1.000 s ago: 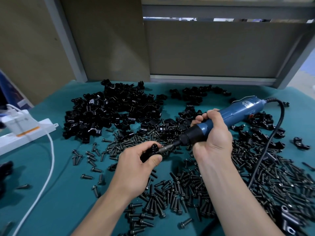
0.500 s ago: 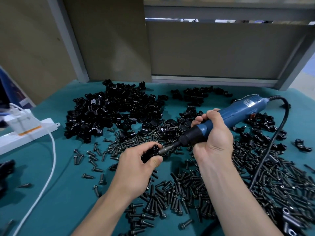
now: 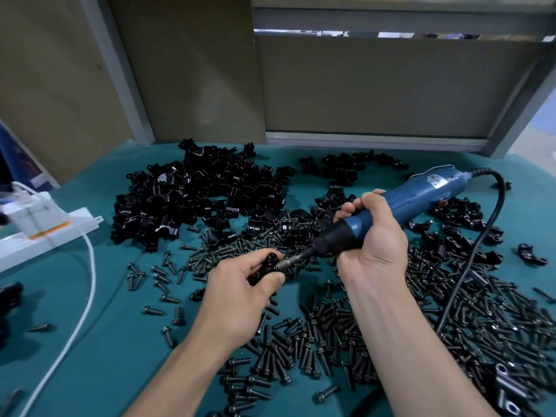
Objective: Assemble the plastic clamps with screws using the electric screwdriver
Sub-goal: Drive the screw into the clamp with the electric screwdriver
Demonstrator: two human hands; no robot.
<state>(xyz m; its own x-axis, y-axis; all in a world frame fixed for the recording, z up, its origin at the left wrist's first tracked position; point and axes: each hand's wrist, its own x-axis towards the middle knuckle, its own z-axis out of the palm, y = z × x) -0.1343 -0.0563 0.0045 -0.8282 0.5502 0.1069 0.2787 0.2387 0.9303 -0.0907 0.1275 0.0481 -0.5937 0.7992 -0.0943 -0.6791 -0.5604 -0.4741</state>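
Head view: left hand [image 3: 240,291] around clamp [image 3: 268,263], right hand [image 3: 373,239] around screwdriver [image 3: 421,194], label [image 3: 437,182] illegible.

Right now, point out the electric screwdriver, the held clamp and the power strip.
electric screwdriver [image 3: 421,195], head view, blue body.
clamp [image 3: 268,260], head view, visible black end.
power strip [image 3: 79,216], head view, white casing.

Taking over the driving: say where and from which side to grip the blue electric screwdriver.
Grip the blue electric screwdriver round its barrel, behind the black collar, from the near right, as the right hand does: its bit slants down-left, its cord leaves the far end.
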